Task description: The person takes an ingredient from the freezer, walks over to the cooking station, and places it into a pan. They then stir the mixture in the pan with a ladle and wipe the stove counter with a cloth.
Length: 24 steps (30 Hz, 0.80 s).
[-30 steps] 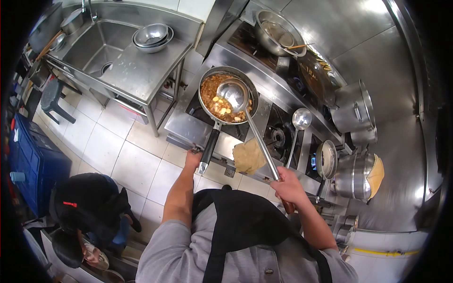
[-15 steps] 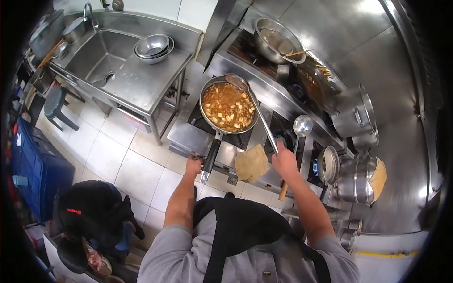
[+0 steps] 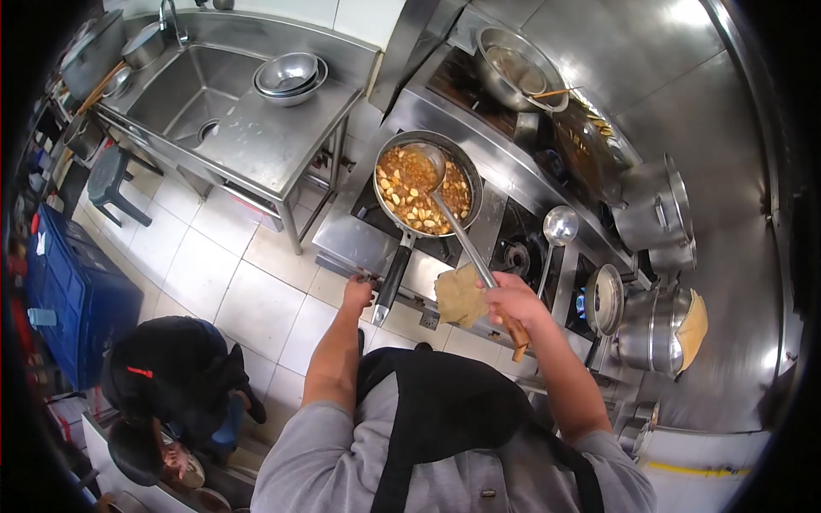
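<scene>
A deep frying pan (image 3: pixel 475 209) stands on the front burner, filled with brown saucy stew (image 3: pixel 406 190) with pale chunks. My right hand (image 3: pixel 511 301) is closed round the handle of a long ladle (image 3: pixel 466 244), whose bowl lies in the stew near the pan's far side. At the stove's front edge, my left hand (image 3: pixel 358 292) has its fingers closed on a small dark stove knob, mostly covered by them. The pan's black handle (image 3: pixel 394 278) points toward me, just right of that hand and apart from it. Beside my right hand, a folded tan cloth (image 3: pixel 459 296) lies on the stove's front edge.
A second ladle (image 3: pixel 560 226) rests right of the pan. A small pan (image 3: pixel 605 299) stands over a blue flame, near steel pots (image 3: pixel 654 205). Behind is a large bowl (image 3: pixel 556 101). At left are a sink counter (image 3: pixel 256 145), a blue cooler (image 3: pixel 77 291) and a crouching person (image 3: pixel 167 376).
The ladle's bowl has moved from the pan's far right rim down into the stew. My right hand has come slightly nearer to me. My left hand stays at the stove front.
</scene>
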Each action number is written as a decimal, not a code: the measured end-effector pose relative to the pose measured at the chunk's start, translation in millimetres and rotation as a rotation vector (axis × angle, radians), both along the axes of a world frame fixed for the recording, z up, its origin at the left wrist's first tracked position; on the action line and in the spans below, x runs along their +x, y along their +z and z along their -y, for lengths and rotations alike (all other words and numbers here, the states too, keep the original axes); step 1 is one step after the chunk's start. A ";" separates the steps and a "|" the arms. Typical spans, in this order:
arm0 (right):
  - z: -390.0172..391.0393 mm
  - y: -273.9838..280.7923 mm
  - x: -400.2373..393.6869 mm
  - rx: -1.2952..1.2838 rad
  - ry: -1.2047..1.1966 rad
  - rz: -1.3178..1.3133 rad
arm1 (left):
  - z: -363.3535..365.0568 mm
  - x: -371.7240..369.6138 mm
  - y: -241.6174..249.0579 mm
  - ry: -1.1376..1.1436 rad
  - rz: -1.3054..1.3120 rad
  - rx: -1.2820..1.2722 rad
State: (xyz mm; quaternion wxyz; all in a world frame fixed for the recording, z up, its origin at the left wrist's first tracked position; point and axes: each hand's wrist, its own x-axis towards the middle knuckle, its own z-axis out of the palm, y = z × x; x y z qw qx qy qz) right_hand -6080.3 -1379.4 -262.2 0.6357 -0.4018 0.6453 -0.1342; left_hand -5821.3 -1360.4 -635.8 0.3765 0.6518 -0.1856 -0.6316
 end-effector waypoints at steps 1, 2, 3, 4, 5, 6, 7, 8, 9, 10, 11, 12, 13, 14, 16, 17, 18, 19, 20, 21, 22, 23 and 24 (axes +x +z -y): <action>-0.5 5.2 -1.1 0.003 -0.004 0.001 | 0.6 0.2 0.9 -0.004 0.001 0.003; -1.0 11.7 -1.7 0.072 -0.052 0.109 | 1.6 0.4 1.8 0.008 -0.022 0.018; -2.4 17.6 -1.8 0.142 -0.099 0.216 | 2.5 0.6 2.6 0.022 -0.046 0.033; -5.3 22.3 -1.6 0.146 -0.101 0.215 | 2.4 0.7 4.6 0.020 -0.046 0.037; -8.7 26.4 -1.2 0.167 -0.114 0.236 | 1.8 0.4 6.2 0.041 -0.063 0.030; -12.3 30.3 -0.8 0.188 -0.127 0.257 | 1.2 0.1 7.8 0.062 -0.079 0.022; -16.7 34.5 -0.3 0.194 -0.130 0.256 | 0.1 -0.5 6.8 0.061 -0.079 0.029; -21.7 39.0 0.1 0.181 -0.110 0.223 | -1.0 -1.3 5.9 0.083 -0.089 0.019; -26.4 42.5 0.5 0.166 -0.090 0.191 | -1.7 -1.2 5.1 0.093 -0.099 0.013; -31.0 45.3 0.9 0.170 -0.093 0.192 | -2.4 -1.1 3.9 0.103 -0.109 0.007; -36.1 47.7 1.1 0.152 -0.108 0.165 | -3.2 -0.4 2.8 0.100 -0.108 0.010; -41.2 48.2 0.4 0.133 -0.124 0.139 | -3.6 0.1 1.9 0.088 -0.104 -0.003; -45.6 47.7 -2.7 0.134 -0.128 0.139 | -2.8 0.2 2.3 0.076 -0.100 -0.017; -49.6 47.5 -7.7 0.118 -0.098 0.125 | -2.5 0.8 16.7 0.073 -0.100 -0.016; -58.8 47.1 -13.6 0.102 -0.069 0.112 | -3.7 0.5 35.4 0.048 -0.049 0.054; -64.1 46.9 -15.2 0.083 -0.067 0.058 | -2.3 1.1 39.2 0.046 -0.049 0.055; -69.4 46.6 -16.9 0.063 -0.065 0.004 | -1.0 1.3 43.2 0.043 -0.035 0.058; -74.7 44.7 -19.5 0.064 -0.067 0.004 | -0.1 0.3 41.1 0.040 -0.023 0.060; -79.9 41.8 -22.4 0.034 -0.036 -0.035 | 0.7 -0.7 38.9 0.039 -0.023 0.061; -84.4 39.9 -24.5 0.004 -0.005 -0.074 | 1.9 -1.2 36.6 0.050 -0.034 0.060; -89.1 40.6 -24.2 0.004 -0.005 -0.074 | 2.5 -1.4 34.0 0.062 -0.046 0.059; -94.2 42.6 -22.6 -0.033 0.012 -0.143 | 2.5 -1.8 31.3 0.061 -0.045 0.061; -98.8 43.4 -22.4 -0.070 0.029 -0.211 | 2.2 -2.3 28.8 0.065 -0.049 0.051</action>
